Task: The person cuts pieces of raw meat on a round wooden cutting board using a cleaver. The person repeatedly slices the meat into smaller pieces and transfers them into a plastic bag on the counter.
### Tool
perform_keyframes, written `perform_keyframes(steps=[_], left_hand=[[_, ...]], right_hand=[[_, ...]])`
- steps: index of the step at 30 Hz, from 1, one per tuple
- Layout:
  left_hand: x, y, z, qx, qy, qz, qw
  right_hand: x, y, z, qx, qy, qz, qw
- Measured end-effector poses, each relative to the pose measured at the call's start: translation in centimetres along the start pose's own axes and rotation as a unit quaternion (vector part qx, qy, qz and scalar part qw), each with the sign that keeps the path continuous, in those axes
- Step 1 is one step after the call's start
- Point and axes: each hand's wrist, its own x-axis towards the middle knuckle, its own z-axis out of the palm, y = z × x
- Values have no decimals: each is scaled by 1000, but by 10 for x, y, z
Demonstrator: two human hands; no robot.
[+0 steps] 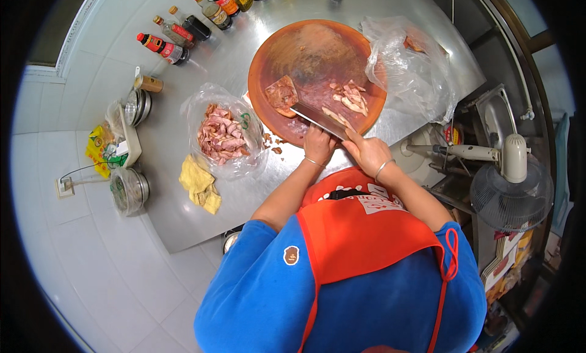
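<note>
My right hand (367, 152) grips a cleaver (320, 119), its broad blade slanting up and left, low over the round wooden chopping board (316, 41). My left hand (319, 144) is at the board's near edge, right beside the blade. The blade hides its fingertips, so whether it holds anything is unclear. A chunk of cooked-looking meat (281, 95) lies on the board by the blade's tip. Beyond the blade, to the right, are a small pile of meat strips (351, 98) and a pale slice (337, 118).
Left of the board sits an open plastic bag of sliced meat (222, 135), with a yellow cloth (200, 183) nearer me. Crumbs (276, 150) are scattered between. A clear plastic bag (412, 73) overlaps the board's right edge. Sauce bottles (174, 53) line the back; a fan (512, 188) stands right.
</note>
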Motion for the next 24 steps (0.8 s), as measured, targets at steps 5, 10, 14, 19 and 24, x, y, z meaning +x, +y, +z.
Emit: perform_keyframes(steps=[5,10,14,19,24], left_hand=[[-2,0,3,28,4,-4,1000],[0,0,3,17,7,-1,1000],[-3,-3,6,18,-13,-16,1000],[-7,-6,13,-182,-57,-204,960],[5,0,3,-40,1,-12,999]], right_hand=[[-18,17,-3,21,-16,8,1000],[-32,7,-22,6,-57,56,997],[-19,7,-23,-10,-73,65,995],[0,10,-24,-25,-79,25,996],[14,18,-17,-37,-76,-21,996]])
